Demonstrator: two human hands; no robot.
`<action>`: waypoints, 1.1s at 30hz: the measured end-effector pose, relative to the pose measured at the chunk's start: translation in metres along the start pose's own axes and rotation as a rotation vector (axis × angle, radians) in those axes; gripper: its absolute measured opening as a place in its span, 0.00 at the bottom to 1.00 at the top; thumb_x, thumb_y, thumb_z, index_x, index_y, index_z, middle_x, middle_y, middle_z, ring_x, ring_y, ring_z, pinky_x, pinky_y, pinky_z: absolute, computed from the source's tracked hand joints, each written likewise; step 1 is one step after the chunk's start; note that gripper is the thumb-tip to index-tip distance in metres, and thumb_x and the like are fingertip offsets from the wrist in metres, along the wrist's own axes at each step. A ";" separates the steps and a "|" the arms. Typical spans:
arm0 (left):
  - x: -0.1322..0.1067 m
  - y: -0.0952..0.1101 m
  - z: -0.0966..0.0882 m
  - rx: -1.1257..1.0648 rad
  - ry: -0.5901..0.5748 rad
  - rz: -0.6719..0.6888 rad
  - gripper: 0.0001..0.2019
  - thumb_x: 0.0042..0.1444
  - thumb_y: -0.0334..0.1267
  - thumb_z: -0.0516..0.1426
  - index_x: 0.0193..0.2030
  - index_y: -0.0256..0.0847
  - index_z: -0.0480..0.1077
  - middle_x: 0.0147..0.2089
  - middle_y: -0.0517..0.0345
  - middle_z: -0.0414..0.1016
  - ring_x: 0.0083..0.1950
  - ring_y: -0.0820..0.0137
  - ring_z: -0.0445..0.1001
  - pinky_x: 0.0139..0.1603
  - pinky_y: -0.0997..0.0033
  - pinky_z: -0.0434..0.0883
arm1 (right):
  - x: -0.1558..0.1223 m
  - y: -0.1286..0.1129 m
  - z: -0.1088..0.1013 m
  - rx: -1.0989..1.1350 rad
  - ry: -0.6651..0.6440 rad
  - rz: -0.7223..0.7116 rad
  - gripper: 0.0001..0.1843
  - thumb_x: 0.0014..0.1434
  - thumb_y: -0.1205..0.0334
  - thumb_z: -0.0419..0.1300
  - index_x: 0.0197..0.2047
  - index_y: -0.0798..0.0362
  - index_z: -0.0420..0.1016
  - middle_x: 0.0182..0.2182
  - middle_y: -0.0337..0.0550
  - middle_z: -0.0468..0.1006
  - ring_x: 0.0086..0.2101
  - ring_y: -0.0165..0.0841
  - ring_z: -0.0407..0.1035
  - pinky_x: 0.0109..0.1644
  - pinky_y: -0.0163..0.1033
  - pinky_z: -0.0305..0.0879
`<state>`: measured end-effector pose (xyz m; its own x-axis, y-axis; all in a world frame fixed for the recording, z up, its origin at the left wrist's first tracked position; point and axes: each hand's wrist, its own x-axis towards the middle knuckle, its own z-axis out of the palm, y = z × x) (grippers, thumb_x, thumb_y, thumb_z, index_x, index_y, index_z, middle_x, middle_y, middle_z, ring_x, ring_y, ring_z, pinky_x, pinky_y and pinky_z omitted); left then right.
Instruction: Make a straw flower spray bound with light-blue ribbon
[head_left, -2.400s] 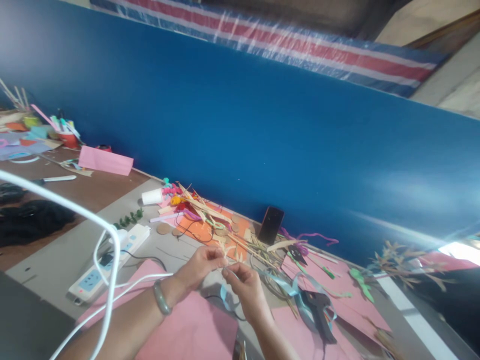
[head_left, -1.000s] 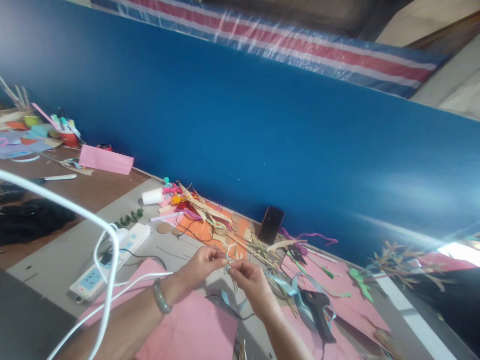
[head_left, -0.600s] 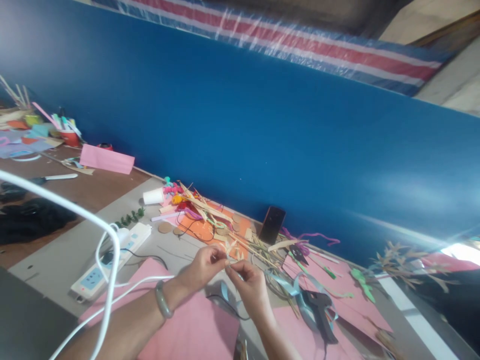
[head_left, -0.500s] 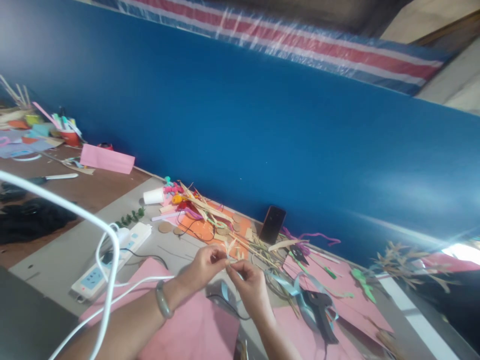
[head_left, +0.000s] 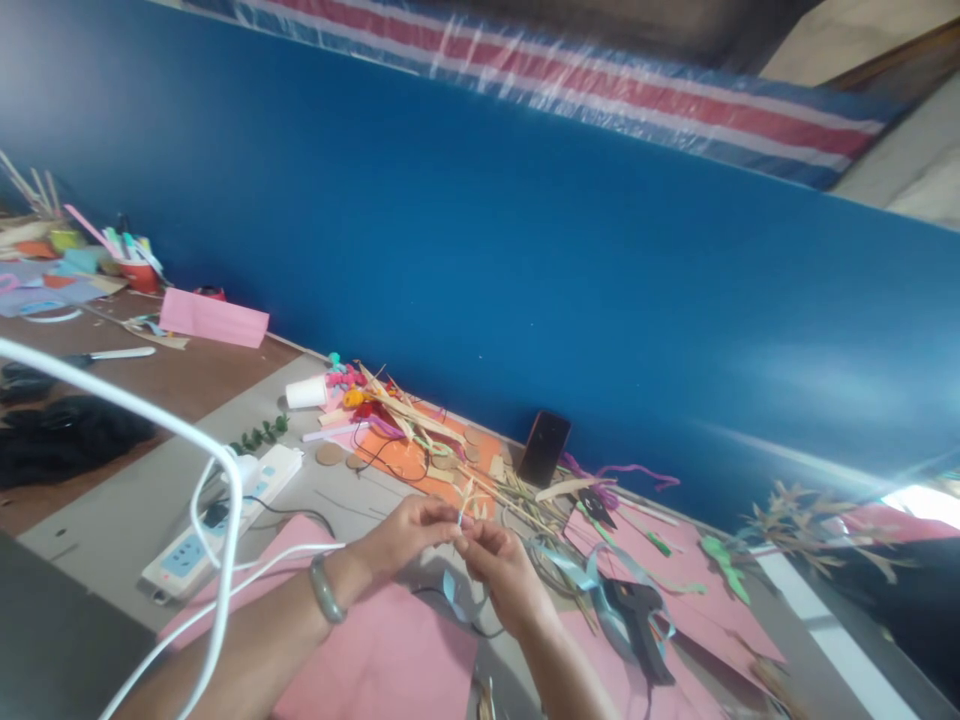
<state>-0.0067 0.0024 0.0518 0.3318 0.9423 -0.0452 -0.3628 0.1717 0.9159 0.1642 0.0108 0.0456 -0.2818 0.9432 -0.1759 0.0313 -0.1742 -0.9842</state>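
Observation:
My left hand (head_left: pixel 409 530), with a bangle at the wrist, pinches a small sprig of pale dried leaves (head_left: pixel 466 497) whose tips poke up above the fingers. Fingertip to fingertip with it, my right hand (head_left: pixel 501 568) is closed at the base of the sprig. A light blue ribbon (head_left: pixel 451 592) hangs just below the hands, and a bit of blue shows at the pinch. Exactly how the ribbon runs between the fingers is hidden. Under the arms lies a pink paper sheet (head_left: pixel 390 650).
Right of my hands, a black glue gun (head_left: pixel 637 625) lies on pink paper among ribbon loops. A phone (head_left: pixel 544 448) leans against the blue partition (head_left: pixel 480 230). At left are a power strip (head_left: pixel 217 530), a white cable (head_left: pixel 225 560) and a paper cup (head_left: pixel 306 392). Straw scraps cover an orange sheet (head_left: pixel 397 458).
My left fingers have closed further over the sprig, and my right hand has turned slightly. The blue ribbon below has shifted a little. Everything on the table stays in place.

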 end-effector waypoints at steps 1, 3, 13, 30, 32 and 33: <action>0.000 0.000 0.000 -0.005 0.013 0.001 0.11 0.47 0.42 0.66 0.25 0.37 0.72 0.25 0.64 0.64 0.28 0.75 0.60 0.30 0.75 0.58 | 0.001 0.001 -0.001 0.000 -0.002 0.006 0.20 0.45 0.48 0.72 0.24 0.56 0.73 0.17 0.30 0.61 0.19 0.22 0.48 0.22 0.31 0.44; 0.000 -0.001 0.001 -0.006 0.055 0.013 0.13 0.45 0.42 0.67 0.23 0.37 0.71 0.24 0.65 0.63 0.27 0.76 0.60 0.29 0.75 0.57 | 0.002 0.003 -0.001 -0.035 0.029 -0.002 0.20 0.44 0.48 0.72 0.23 0.56 0.74 0.16 0.31 0.62 0.19 0.22 0.49 0.22 0.31 0.45; 0.013 -0.024 -0.009 0.054 0.194 0.104 0.13 0.43 0.41 0.68 0.22 0.37 0.70 0.22 0.65 0.65 0.27 0.75 0.62 0.31 0.75 0.60 | -0.005 -0.009 0.013 -0.362 0.216 -0.225 0.14 0.49 0.52 0.68 0.22 0.54 0.78 0.21 0.41 0.76 0.25 0.34 0.68 0.32 0.37 0.63; 0.003 -0.006 -0.001 0.008 0.111 0.046 0.14 0.49 0.46 0.64 0.24 0.37 0.71 0.23 0.63 0.65 0.28 0.74 0.61 0.32 0.73 0.60 | -0.002 -0.002 0.016 -0.014 0.070 -0.017 0.15 0.46 0.51 0.69 0.23 0.55 0.74 0.16 0.30 0.63 0.18 0.23 0.49 0.23 0.32 0.46; 0.001 -0.005 -0.003 0.006 0.054 0.027 0.14 0.50 0.47 0.64 0.26 0.37 0.73 0.25 0.61 0.67 0.30 0.72 0.63 0.33 0.73 0.61 | -0.002 0.001 0.015 0.057 0.058 0.007 0.16 0.45 0.51 0.70 0.23 0.55 0.74 0.15 0.29 0.60 0.18 0.23 0.47 0.23 0.32 0.44; 0.001 -0.005 -0.004 0.004 0.047 0.022 0.13 0.49 0.46 0.64 0.27 0.37 0.74 0.25 0.61 0.67 0.30 0.72 0.64 0.34 0.73 0.61 | -0.002 0.002 0.015 0.075 0.065 0.014 0.17 0.44 0.50 0.71 0.23 0.55 0.74 0.15 0.29 0.59 0.18 0.23 0.47 0.23 0.32 0.43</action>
<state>-0.0076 0.0036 0.0455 0.2823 0.9583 -0.0433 -0.3664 0.1495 0.9184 0.1507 0.0049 0.0445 -0.2188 0.9565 -0.1930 -0.0379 -0.2060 -0.9778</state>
